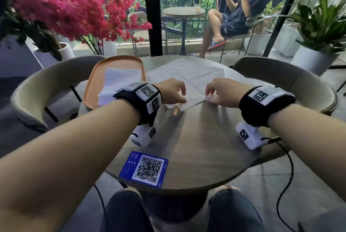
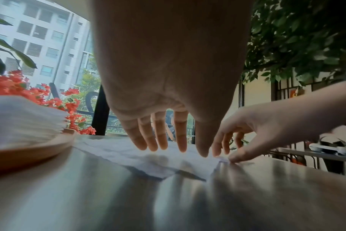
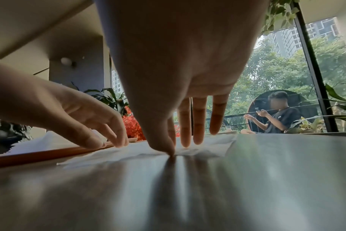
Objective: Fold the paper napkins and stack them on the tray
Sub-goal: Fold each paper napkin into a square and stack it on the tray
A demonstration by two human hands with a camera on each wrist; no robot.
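Observation:
An unfolded white paper napkin [image 1: 189, 74] lies flat in the middle of the round table [image 1: 196, 147]. My left hand [image 1: 179, 97] hovers over its near left edge, fingers straight and pointing down, thumb tip touching the paper [image 2: 202, 154]. My right hand [image 1: 210, 95] pinches the napkin's near edge between thumb and index finger [image 3: 171, 152], and the paper wrinkles there. An orange oval tray [image 1: 91, 86] stands at the left and carries a stack of folded white napkins [image 1: 119, 80]. From the left wrist the stack [image 2: 20, 121] looks several layers thick.
A blue QR card [image 1: 144, 169] lies near the table's front edge. Curved chairs stand at the left [image 1: 46, 86] and right [image 1: 299, 82]. A cable [image 1: 286, 175] hangs from my right wrist. Beyond the glass a person [image 1: 239, 13] sits at another table; red flowers [image 1: 65, 3] rise behind the tray.

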